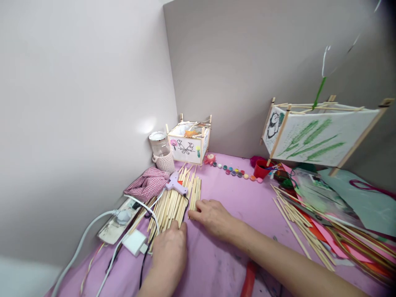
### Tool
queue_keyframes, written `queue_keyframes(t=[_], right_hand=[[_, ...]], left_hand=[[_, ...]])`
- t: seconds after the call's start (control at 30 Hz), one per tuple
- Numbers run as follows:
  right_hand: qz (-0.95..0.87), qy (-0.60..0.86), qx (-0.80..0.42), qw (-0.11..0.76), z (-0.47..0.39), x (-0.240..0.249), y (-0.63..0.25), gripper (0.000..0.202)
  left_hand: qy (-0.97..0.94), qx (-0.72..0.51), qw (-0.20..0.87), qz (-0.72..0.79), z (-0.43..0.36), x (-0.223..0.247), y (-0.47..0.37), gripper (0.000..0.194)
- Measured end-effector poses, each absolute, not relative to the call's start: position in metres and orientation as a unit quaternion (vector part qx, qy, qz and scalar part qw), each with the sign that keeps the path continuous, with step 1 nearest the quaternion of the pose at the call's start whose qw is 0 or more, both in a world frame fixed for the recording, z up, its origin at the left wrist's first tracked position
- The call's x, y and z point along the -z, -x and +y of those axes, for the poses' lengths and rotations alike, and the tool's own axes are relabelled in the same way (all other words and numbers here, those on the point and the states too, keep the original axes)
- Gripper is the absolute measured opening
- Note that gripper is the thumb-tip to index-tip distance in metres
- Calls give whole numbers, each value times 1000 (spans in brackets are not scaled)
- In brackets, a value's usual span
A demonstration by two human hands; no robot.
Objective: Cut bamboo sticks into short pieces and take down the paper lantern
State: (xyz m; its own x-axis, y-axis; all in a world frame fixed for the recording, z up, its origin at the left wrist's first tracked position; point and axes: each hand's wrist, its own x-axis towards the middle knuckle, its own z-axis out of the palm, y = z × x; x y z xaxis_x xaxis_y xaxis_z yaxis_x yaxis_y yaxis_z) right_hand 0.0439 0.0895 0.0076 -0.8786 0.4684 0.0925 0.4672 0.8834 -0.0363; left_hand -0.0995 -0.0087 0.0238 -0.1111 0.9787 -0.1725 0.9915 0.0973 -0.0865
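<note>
A pile of thin wooden sticks [168, 206] lies on the purple table, with a smaller bundle of wooden sticks [194, 192] along its right side. My left hand [171, 247] is at the near end of the pile, its fingers bent and pressed together on the stick ends; the fingertips are partly hidden. At the lower end of the smaller bundle, my right hand [213, 216] has its thumb and fingers closed on the sticks. A lilac glue gun [177, 184] rests on top of the pile, and its black cord runs down between my hands.
Left are a power strip [113, 227], a white adapter [134, 242], checked cloth [148, 182] and a glass jar [160, 144]. Behind stand a small lantern [187, 148], paint pots [233, 171] and a red cup [262, 169]. Right are a larger lantern [318, 136], loose sticks [297, 218] and scissors [349, 243].
</note>
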Motion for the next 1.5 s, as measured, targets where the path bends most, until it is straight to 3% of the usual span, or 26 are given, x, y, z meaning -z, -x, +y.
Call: queue_keyframes(t=[0.43, 0.67, 0.9, 1.13, 1.27, 1.37, 1.5], right_hand=[[-959, 279, 20, 34, 90, -11, -26, 11], [-951, 305, 14, 54, 83, -27, -37, 18], [-896, 443, -2, 32, 55, -55, -119, 21], [-739, 658, -75, 122, 0, -39, -243, 28], [-725, 665, -128, 129, -38, -22, -264, 25], [-731, 657, -143, 118, -56, -13, -252, 19], [-741, 652, -118, 111, -66, 2, -232, 9]], left_hand=[[-668, 76, 29, 739, -9, -20, 98, 33], [-673, 22, -45, 738, -8, -38, 88, 36], [-818, 64, -17, 572, 22, -23, 78, 59], [-811, 98, -85, 571, 42, -3, 77, 48], [-799, 72, -96, 590, 37, -12, 72, 44], [-804, 35, -52, 591, 17, -29, 51, 36], [-796, 73, 143, 583, -25, -36, 12, 34]])
